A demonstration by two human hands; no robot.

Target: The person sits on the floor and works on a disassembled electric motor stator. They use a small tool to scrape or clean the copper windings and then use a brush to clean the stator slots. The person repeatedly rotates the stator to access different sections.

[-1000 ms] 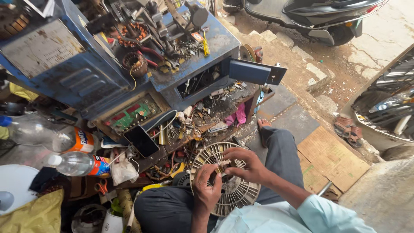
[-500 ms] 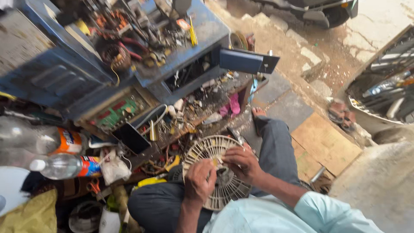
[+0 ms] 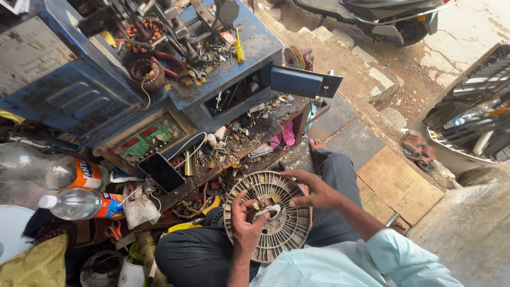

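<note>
Round part: I'm looking down at a round pale slotted metal disc with radial fins point(image 3: 276, 220), resting on my lap at six o'clock in the view.
Left hand: my left hand point(image 3: 245, 226) comes up from six o'clock, fingers curled over the disc's centre, pinching a small light-coloured piece point(image 3: 267, 211) there; narrow grip.
Right hand: my right hand point(image 3: 313, 190) reaches in from four o'clock, fingers spread wide and pressed on the disc's rim at about one o'clock.
Legs: dark trousers under the disc, a bare foot point(image 3: 316, 144) out at twelve o'clock from it.
Surface: the cluttered blue metal workbench point(image 3: 79, 95) sits at ten o'clock, strewn with tools and a copper-wound motor coil point(image 3: 149, 73).
Tray: below it, a black phone point(image 3: 161, 171) lies beside a green circuit board point(image 3: 146, 141), at eleven o'clock from the disc.
Bottles: two clear plastic bottles with orange labels point(image 3: 79, 204) lie at nine o'clock.
Ground: flattened brown cardboard point(image 3: 398, 183) at three o'clock, a pair of brown sandals point(image 3: 418, 149) just beyond it.
</note>
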